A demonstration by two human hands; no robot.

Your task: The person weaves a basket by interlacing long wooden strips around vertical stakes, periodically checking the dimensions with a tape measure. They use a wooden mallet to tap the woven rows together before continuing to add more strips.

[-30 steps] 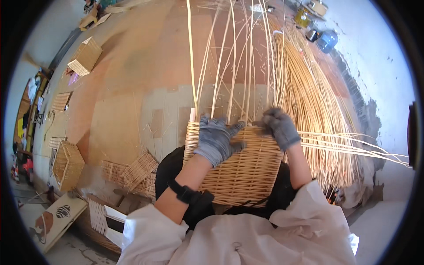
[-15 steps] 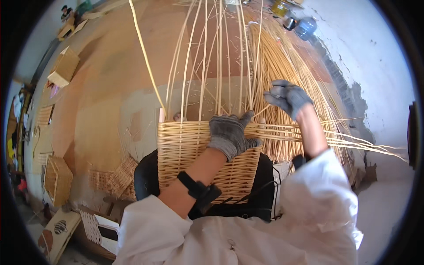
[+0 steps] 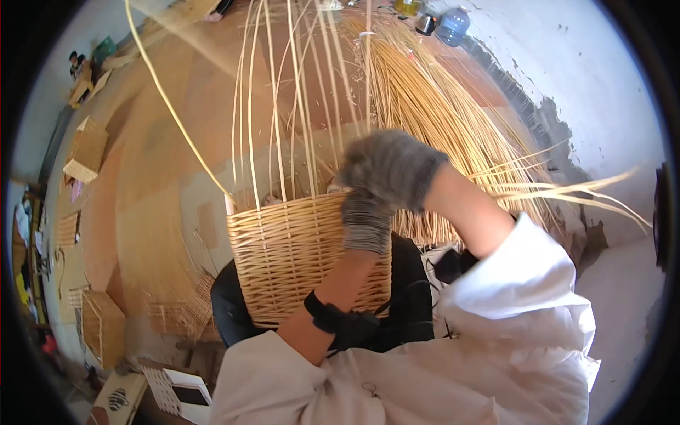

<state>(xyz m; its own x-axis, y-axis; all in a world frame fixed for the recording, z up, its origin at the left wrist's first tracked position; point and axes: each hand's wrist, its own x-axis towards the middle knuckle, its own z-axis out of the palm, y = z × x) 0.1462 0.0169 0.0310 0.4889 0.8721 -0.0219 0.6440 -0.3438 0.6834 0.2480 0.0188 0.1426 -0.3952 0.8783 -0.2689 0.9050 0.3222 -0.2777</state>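
Note:
A woven wicker basket side [image 3: 290,258] stands in front of my lap, its pale upright rods [image 3: 273,106] rising from the top edge. My left hand [image 3: 365,223], in a grey knit glove, lies against the upper right of the weave. Its fingers are hidden behind my right hand. My right hand [image 3: 397,166], gloved alike, crosses over it at the top edge; motion smears its fingers, so what they hold does not show. Several loose weaving rods [image 3: 559,191] stick out to the right past my right forearm.
A large bundle of long willow rods [image 3: 432,106] lies on the floor ahead right, beside the wall. A blue water jug [image 3: 452,27] stands beyond it. Finished wicker pieces [image 3: 86,150] sit at the left. Lower left is a white box [image 3: 185,389]. A person [image 3: 79,67] is far left.
My right hand has swung left from above the rod bundle onto my left hand. The basket side has shifted left and tilted slightly in view, and the rods at right have bunched together.

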